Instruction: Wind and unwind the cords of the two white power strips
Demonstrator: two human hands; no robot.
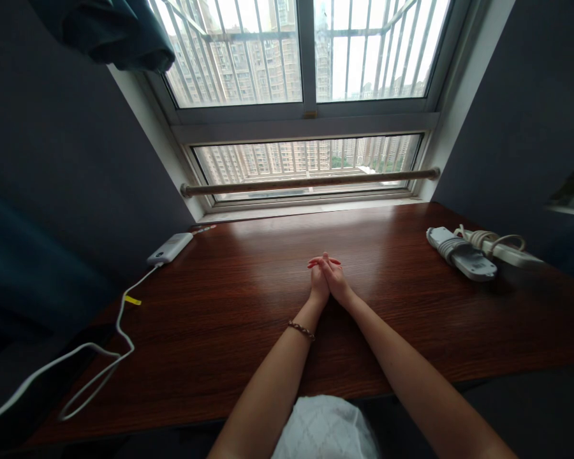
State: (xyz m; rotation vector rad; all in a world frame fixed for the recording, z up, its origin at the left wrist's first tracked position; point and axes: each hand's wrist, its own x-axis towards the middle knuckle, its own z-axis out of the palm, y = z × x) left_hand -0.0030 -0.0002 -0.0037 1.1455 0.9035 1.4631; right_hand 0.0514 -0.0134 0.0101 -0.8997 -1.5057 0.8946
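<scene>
My left hand and my right hand meet palm to palm over the middle of the dark wooden table. Their fingers are stretched out and cross slightly at the red-nailed tips. Nothing is held between them. Both forearms rest on the tabletop. A thin beaded bracelet circles my left wrist.
A white power bank lies at the table's back left, and its white cable loops off the left edge. At the back right lies a white power strip wrapped in its cord. A wooden rail crosses the barred window behind the table.
</scene>
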